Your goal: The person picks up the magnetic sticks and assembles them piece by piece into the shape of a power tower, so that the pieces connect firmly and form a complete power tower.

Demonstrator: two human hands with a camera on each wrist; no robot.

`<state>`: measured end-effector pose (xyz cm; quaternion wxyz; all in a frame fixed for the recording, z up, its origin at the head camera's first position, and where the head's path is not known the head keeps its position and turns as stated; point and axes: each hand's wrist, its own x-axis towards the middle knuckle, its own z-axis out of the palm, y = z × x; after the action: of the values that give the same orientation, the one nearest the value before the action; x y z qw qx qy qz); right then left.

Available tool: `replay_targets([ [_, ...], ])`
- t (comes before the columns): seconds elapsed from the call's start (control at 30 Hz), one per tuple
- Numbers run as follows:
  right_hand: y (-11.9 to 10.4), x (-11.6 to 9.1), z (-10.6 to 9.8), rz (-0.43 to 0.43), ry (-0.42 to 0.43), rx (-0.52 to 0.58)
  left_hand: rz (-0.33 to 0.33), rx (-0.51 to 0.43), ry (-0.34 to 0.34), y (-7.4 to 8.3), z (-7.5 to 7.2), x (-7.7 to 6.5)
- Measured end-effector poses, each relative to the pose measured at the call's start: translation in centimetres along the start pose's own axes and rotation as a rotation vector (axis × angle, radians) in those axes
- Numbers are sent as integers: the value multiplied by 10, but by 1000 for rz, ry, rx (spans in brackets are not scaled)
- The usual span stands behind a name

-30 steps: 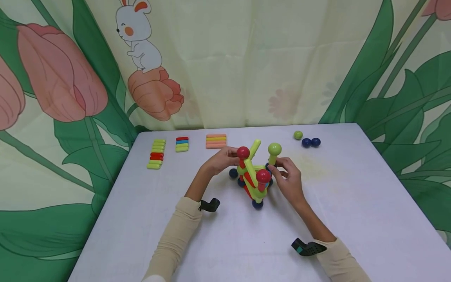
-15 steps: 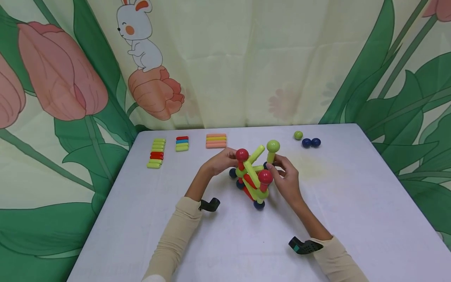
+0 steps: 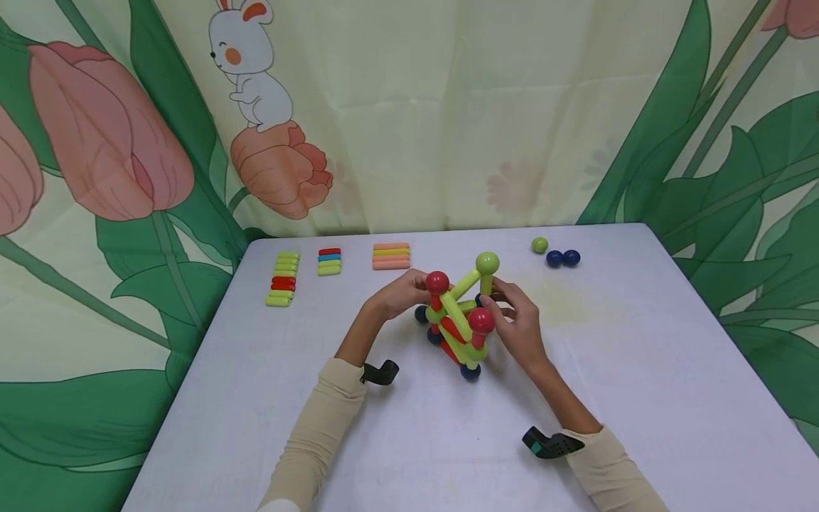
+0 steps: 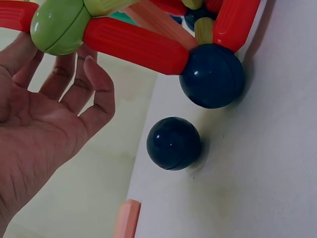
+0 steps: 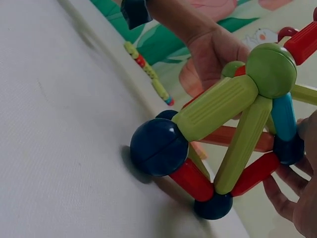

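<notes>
A magnetic ball-and-stick structure (image 3: 456, 310) stands mid-table, built from green, red and blue sticks joined by balls. My left hand (image 3: 404, 291) grips its left side, the fingers at a green ball (image 4: 58, 26) between red sticks in the left wrist view. On the far right corner, my right hand (image 3: 517, 317) holds the structure by a dark blue ball (image 5: 288, 150). Above that corner rises a green stick topped by a green ball (image 3: 487, 263). A slanting green stick (image 3: 464, 284) reaches up to that ball. Two red balls, one being the front red ball (image 3: 481, 321), cap other uprights.
A loose dark blue ball (image 4: 173, 144) lies left of the structure. Along the back are green and red sticks (image 3: 282, 279), a small mixed stack (image 3: 329, 262) and orange and yellow sticks (image 3: 392, 257). A green ball (image 3: 539, 245) and two blue balls (image 3: 563, 259) sit back right.
My right hand has shifted slightly left, bringing the green-topped upright over to the raised end of the slanting green stick. The structure has turned a little; my left hand has barely moved.
</notes>
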<state>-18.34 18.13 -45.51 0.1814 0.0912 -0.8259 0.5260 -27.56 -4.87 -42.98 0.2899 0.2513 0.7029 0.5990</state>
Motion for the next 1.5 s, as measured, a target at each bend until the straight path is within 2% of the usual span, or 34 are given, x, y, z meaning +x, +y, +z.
replay_targets([
  [0.27, 7, 4, -6, -48, -96, -23, -3, -20, 10, -7, -2, 0],
  [0.33, 8, 4, -9, -44, -127, -33, -10, -16, 24, -11, -4, 1],
  [0.4, 9, 5, -11, -33, -147, -43, -22, -13, 67, -16, -7, 2],
  [0.47, 10, 6, -12, -27, -155, -54, -42, -17, 146, -20, -10, 2],
  [0.53, 10, 6, -14, -24, -157, -60, -66, -7, 260, -25, -15, 2],
  [0.6, 11, 7, -15, -23, -156, -63, -93, 53, 398, -30, -20, 2],
  [0.7, 11, 8, -17, -20, -153, -58, -114, 251, 613, -38, -29, 2],
  [0.77, 12, 8, -18, -14, -139, -48, -113, 405, 730, -43, -34, 2],
  [0.87, 13, 10, -20, 15, -116, -25, -112, 587, 829, -48, -40, 1],
  [0.93, 14, 11, -20, 48, -106, -9, -123, 669, 839, -51, -44, -1],
  [1.0, 15, 11, -20, 83, -98, 5, -155, 730, 821, -53, -47, -2],
  [1.1, 13, 11, -19, 111, -71, 18, -202, 778, 780, -57, -50, -3],
  [1.27, 12, 8, -19, 117, 45, 77, -243, 838, 727, -63, -54, 1],
  [1.4, 12, 0, -18, 78, 117, 133, -260, 945, 695, -62, -56, 5],
  [1.5, 10, -10, -15, 0, 83, 168, -289, 997, 693, -61, -57, 7],
])
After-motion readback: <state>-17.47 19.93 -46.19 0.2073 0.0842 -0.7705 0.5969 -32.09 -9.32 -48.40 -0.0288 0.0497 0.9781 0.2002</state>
